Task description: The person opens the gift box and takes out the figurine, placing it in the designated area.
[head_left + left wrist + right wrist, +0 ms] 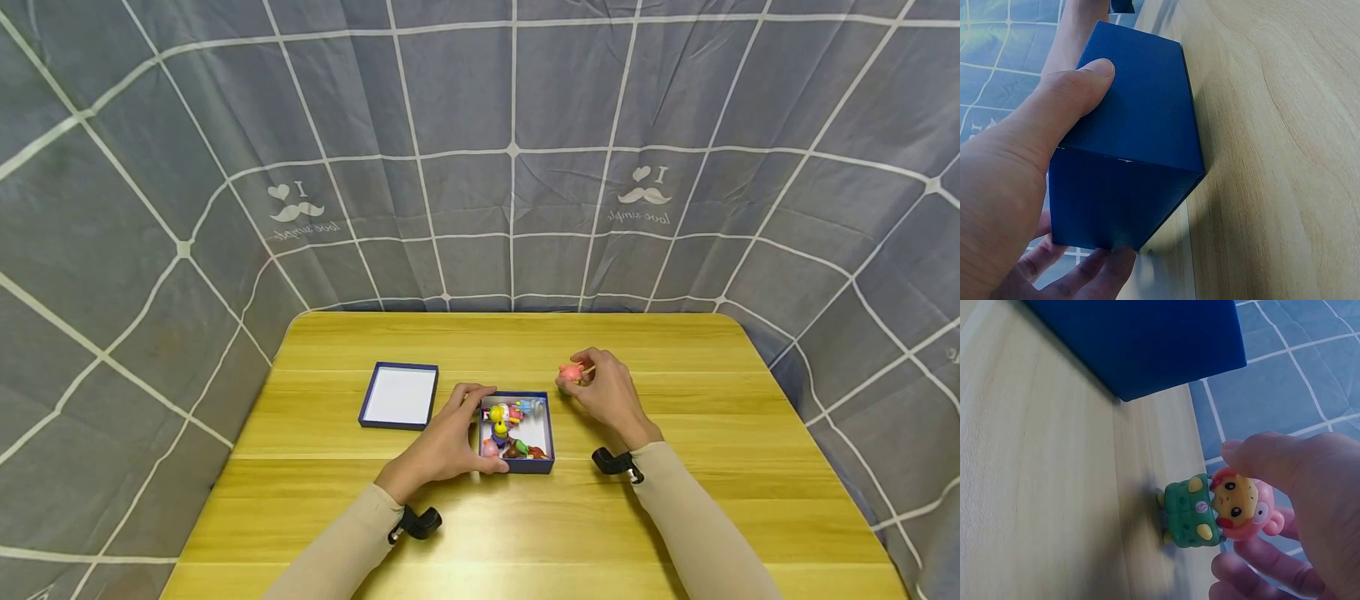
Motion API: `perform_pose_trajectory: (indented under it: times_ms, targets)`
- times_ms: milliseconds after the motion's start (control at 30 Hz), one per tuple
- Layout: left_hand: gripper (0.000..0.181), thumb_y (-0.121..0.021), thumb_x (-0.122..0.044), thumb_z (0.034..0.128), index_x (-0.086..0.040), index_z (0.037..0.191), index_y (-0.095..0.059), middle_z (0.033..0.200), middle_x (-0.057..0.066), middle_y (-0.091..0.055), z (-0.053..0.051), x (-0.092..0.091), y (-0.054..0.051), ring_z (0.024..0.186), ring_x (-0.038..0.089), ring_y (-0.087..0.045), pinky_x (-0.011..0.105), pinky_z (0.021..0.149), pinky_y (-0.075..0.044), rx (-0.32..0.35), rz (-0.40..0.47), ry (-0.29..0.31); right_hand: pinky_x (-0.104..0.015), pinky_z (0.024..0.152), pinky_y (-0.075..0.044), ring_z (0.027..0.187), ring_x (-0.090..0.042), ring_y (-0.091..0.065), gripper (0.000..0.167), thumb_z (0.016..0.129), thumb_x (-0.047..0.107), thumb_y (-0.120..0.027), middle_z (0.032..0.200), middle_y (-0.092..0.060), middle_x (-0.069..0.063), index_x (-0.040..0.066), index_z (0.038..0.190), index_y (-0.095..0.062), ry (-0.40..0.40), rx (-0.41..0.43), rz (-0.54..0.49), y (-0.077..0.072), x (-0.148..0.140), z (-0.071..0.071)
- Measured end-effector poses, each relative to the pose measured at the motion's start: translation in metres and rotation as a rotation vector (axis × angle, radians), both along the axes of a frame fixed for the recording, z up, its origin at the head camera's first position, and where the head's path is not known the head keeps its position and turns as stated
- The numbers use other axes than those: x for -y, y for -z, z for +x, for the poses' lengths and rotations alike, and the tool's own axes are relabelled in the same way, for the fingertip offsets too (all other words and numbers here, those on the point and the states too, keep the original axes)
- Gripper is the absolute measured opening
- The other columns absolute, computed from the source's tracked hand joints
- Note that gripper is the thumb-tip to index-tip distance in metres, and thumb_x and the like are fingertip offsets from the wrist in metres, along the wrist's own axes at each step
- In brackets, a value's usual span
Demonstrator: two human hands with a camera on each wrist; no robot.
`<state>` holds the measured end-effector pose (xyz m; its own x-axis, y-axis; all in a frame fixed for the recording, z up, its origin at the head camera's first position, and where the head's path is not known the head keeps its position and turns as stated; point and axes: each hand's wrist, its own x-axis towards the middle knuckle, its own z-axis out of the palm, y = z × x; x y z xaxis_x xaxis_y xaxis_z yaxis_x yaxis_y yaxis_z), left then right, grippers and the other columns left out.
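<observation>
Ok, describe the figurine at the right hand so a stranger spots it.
On the table, find the blue box holding other toys. To its right, the right hand holds the figurine: pink hood, green body, the only one outside the box.

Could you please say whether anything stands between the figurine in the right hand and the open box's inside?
Only the right wall of the open box lies between the figurine and the inside; the left hand grips the opposite side.

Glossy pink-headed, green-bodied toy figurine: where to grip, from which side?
Likely the rounded pink head, from above and the person's right: the figurine is upright, head uppermost over its green body, and the square dark blue open box lies to its left.
</observation>
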<state>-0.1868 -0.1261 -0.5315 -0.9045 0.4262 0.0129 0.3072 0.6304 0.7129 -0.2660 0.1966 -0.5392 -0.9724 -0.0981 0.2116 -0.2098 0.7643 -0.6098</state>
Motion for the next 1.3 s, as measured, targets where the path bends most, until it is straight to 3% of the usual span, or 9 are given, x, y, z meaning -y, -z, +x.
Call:
perform_pose_trajectory:
  times_ms: [400,767,1300]
  targets:
    - [0.123,-0.108,-0.051,0.0820,-0.019,0.180,-0.041,0.177,0.012,-0.043,0.002,0.001,0.001,0.153,0.042,-0.061,0.063,0.126,-0.056,0.009,0.009,0.002,-0.061,0.100,-0.066,0.117,-0.043,-0.078,0.054,0.101,0.031,-0.095,0.133,-0.074,-0.026,-0.001,0.141,-0.076,0.008,-0.008,-0.009,-0.003,0.001,0.005]
    - [0.123,-0.108,-0.051,0.0815,-0.019,0.180,-0.041,0.175,0.012,-0.044,0.002,0.001,0.005,0.152,0.042,-0.062,0.062,0.125,-0.057,-0.009,0.003,0.002,-0.066,0.111,-0.059,0.129,-0.048,-0.070,0.053,0.100,0.028,-0.095,0.138,-0.074,-0.025,0.000,0.142,-0.076,0.008,-0.065,-0.008,-0.011,0.003,0.012]
    - [0.124,-0.109,-0.052,0.0804,-0.018,0.179,-0.042,0.175,0.012,-0.044,0.003,-0.001,0.008,0.151,0.040,-0.063,0.060,0.126,-0.057,-0.016,0.009,-0.017,-0.063,0.104,-0.064,0.123,-0.044,-0.074,0.046,0.098,0.024,-0.097,0.132,-0.078,-0.022,0.002,0.136,-0.082,-0.078,-0.170,0.046,-0.026,0.016,0.026]
